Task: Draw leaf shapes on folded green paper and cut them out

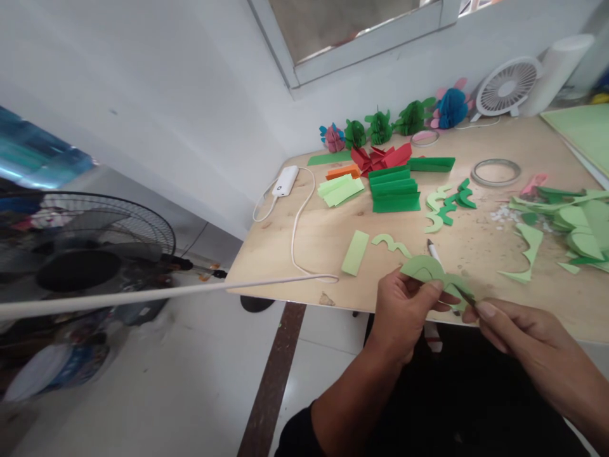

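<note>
My left hand (404, 308) pinches a light green paper piece (423, 268) with curved edges at the table's front edge. At the right end of that paper, my right hand (509, 324) is closed on a small dark tool (467, 296), perhaps scissors, whose handles are hidden by the fingers. Just behind the held paper lies a white pen (434, 252). To the left are a wavy light green strip (391, 244) and a light green rectangle (355, 252). Curved green cut-outs (447, 206) rest farther back.
Folded green paper (394, 190), red paper (380, 158) and a white power bank (285, 181) with a cable lie on the wooden table (266, 254). Green scraps (585, 228) pile at right. Paper figures and a small white fan (508, 87) stand along the wall.
</note>
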A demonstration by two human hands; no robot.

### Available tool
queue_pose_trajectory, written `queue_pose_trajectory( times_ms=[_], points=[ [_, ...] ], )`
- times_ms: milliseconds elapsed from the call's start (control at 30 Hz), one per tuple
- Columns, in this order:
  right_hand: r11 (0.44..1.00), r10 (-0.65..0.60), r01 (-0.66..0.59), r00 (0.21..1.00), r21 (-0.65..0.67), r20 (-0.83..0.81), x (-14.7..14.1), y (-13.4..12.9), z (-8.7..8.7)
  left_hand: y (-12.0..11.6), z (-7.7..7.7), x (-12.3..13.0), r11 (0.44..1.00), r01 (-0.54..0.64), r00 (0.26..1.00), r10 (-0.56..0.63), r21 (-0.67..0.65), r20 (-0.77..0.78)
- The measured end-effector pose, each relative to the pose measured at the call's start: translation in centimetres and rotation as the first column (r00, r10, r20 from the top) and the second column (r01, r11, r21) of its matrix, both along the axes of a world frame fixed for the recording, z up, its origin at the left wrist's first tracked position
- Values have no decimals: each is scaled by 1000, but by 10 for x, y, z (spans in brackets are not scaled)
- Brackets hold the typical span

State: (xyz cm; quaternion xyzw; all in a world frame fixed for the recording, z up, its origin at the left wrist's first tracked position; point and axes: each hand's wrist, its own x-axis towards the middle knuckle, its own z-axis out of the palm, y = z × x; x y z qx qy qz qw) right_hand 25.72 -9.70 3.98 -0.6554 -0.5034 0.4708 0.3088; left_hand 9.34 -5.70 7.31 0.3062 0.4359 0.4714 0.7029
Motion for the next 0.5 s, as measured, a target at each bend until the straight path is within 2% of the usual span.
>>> queue_pose_trajectory(
  times_ms=[500],
  points=[
    [1000,0,0,1000,-6,4,0,2,-1,2,-1,-2,1000,31,1000,-31,-4,5]
  ],
)
